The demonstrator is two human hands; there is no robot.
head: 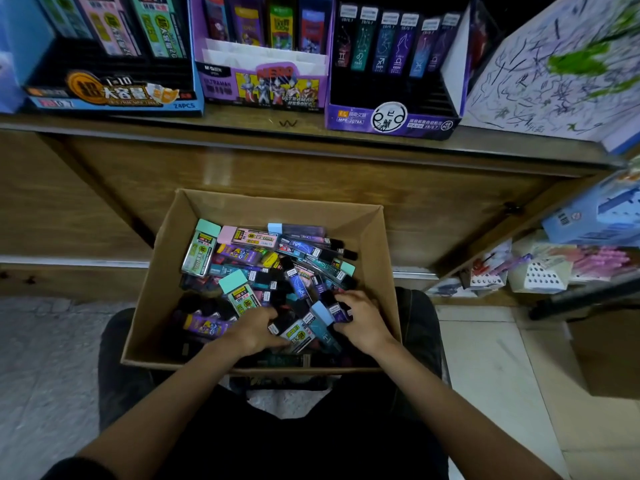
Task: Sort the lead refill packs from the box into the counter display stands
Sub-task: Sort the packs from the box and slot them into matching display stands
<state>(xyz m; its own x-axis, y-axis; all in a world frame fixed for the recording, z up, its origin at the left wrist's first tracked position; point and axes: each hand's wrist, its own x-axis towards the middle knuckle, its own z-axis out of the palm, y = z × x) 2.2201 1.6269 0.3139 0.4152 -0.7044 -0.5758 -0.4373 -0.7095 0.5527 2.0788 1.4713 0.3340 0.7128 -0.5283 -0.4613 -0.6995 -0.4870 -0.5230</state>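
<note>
From the head camera, both my hands are down in the cardboard box [156,278] on my lap, at its near edge. My left hand [254,329] curls loosely over the jumbled lead refill packs [263,268]; my right hand [360,318] pinches a dark purple pack [337,311] by the near right corner (fingers wrapped round it). Three display stands [263,88] sit along the counter's [381,140] front edge.

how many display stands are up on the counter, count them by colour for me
Blue display stand: 1
Purple display stand with cartoon heroes: 1
Purple display stand with constellation packs: 1
Total: 3 stands, all already holding some packs. Both hands, left hand and right hand, are down in the cardboard box.
</note>
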